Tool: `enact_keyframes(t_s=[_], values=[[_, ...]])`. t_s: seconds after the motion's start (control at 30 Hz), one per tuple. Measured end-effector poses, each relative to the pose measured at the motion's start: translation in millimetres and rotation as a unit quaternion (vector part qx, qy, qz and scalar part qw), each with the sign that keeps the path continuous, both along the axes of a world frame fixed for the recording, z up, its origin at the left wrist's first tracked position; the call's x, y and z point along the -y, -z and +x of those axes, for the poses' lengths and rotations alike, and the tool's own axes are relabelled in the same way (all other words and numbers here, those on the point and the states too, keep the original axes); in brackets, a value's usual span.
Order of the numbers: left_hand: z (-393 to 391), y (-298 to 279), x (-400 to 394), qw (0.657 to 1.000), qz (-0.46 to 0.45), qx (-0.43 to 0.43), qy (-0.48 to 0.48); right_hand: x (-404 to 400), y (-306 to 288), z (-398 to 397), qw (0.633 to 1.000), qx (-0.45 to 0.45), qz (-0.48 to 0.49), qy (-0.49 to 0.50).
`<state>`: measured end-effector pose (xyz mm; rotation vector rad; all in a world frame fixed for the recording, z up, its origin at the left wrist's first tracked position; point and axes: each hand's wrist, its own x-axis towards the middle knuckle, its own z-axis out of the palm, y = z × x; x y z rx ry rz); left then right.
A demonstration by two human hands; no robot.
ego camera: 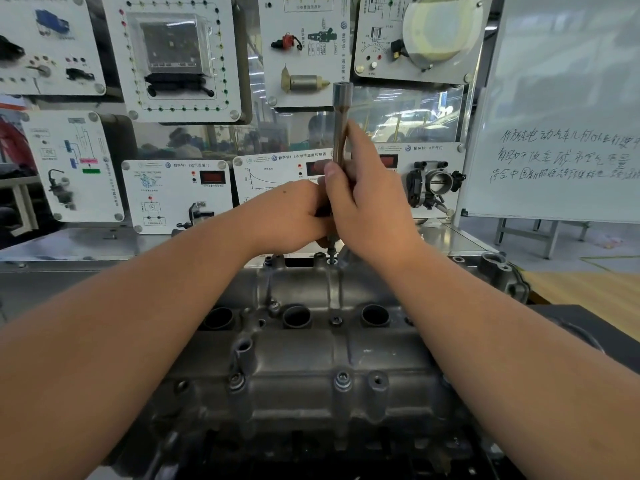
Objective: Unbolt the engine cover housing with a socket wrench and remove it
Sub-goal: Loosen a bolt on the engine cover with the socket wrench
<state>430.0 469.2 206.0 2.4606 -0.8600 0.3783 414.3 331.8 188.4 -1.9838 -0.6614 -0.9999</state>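
The grey cast engine cover housing (pixel 311 368) lies across the bench in front of me, with three round plug wells and several bolts along its ribs. A long steel socket wrench (pixel 341 123) stands upright over a bolt hole at the cover's far edge, its tip (pixel 331 252) just above the metal. My right hand (pixel 367 199) grips the wrench shaft, thumb against it. My left hand (pixel 294 216) wraps the lower part of the shaft, pressed against the right hand.
Behind the engine stands a display wall of white training panels (pixel 176 57) with sensors and a throttle body (pixel 433 183). A whiteboard (pixel 561 133) with handwriting leans at the right. A steel shelf edge (pixel 86 244) runs behind the cover.
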Motion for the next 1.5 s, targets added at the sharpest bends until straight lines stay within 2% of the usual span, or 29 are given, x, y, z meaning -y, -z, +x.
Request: enact_keyframes(t_s=[0.17, 0.4, 0.57, 0.73, 0.93, 1.13, 1.27, 1.37, 1.5], values=[[3.6, 3.4, 1.2, 0.999, 0.020, 0.039, -0.024, 0.8, -0.6, 2.8, 0.999, 0.037, 0.005, 0.017], [2.3, 1.2, -0.9, 0.999, 0.020, -0.026, 0.000, 1.1, -1.0, 1.8, 1.000, -0.010, 0.009, 0.007], [2.8, 0.5, 0.7, 0.999, 0.022, 0.014, -0.031, 0.8, 0.8, 0.2, 1.000, 0.005, 0.030, 0.006], [4.2, 2.8, 1.2, 0.999, 0.024, 0.032, -0.030, 0.1, -0.1, 2.7, 0.999, 0.015, 0.000, 0.034], [0.9, 1.9, 1.3, 1.000, 0.007, -0.017, -0.003, 3.2, -0.1, 3.0, 1.000, 0.020, 0.002, 0.023], [0.3, -0.2, 2.7, 0.999, 0.021, 0.024, -0.031, 1.0, 0.4, 2.1, 1.000, -0.008, 0.003, -0.004], [1.4, 1.1, 2.3, 0.997, 0.042, 0.048, -0.047, 0.3, 0.2, 1.8, 1.000, 0.018, -0.003, 0.007], [3.5, 2.4, 3.0, 0.997, 0.042, 0.035, -0.048, 1.7, 1.2, 5.1, 0.999, 0.021, 0.000, 0.027], [1.3, -0.2, 2.1, 1.000, -0.004, -0.012, 0.001, 3.1, 2.6, 7.7, 0.999, 0.016, 0.011, 0.033]])
